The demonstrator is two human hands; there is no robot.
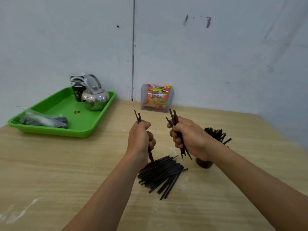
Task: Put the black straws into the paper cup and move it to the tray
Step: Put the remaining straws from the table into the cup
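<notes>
Pale walls back our wooden desk; thin black straws lie piled mid-desk, and our left hand and right hand each clench a small bunch, fingers closed. Behind the right wrist stands a straw-filled paper cup.

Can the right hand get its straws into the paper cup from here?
Probably yes: the right hand holds its straws just above the cup, which stands under that wrist, already crowded with straws.
</notes>
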